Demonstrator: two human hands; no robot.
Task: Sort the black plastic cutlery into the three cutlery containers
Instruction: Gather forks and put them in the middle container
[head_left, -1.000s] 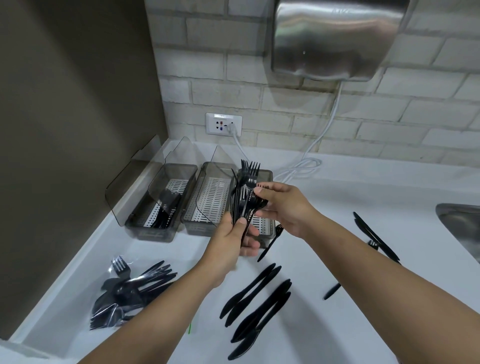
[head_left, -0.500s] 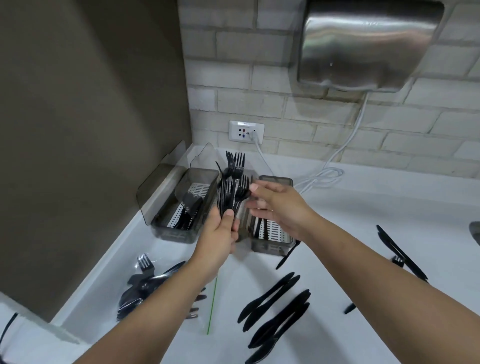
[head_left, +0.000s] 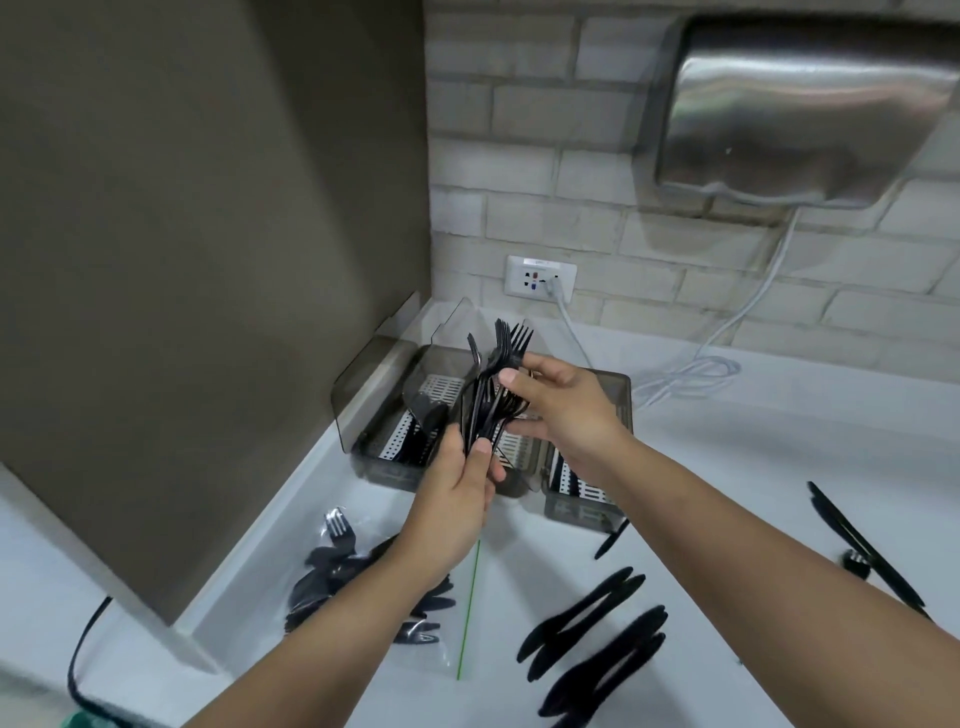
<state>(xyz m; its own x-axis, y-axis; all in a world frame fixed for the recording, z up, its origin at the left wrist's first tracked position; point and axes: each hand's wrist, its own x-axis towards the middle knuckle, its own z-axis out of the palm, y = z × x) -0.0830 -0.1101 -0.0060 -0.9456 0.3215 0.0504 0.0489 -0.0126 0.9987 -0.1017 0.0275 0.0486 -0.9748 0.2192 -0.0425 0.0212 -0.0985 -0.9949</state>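
Observation:
My left hand (head_left: 457, 493) grips the handles of a bundle of black forks (head_left: 493, 384), tines up, above the containers. My right hand (head_left: 561, 405) pinches the forks near their necks. Three smoky grey cutlery containers stand in the corner with lids open: the left container (head_left: 379, 431) holds some black cutlery, the middle container (head_left: 514, 486) is mostly hidden by my hands, the right container (head_left: 621, 395) shows its white slotted insert. Black knives (head_left: 587, 618) lie on the white counter in front. More knives (head_left: 857, 540) lie at the right.
A clear bag with black cutlery (head_left: 337, 577) lies at the counter's left edge. A brown panel (head_left: 208, 260) walls the left side. A socket (head_left: 540, 278) with a white cable and a steel hand dryer (head_left: 810, 104) are on the brick wall.
Both hands with the fork bundle have shifted left across the containers, from over the right one toward the middle and left ones. My right hand's pinch has moved higher on the forks.

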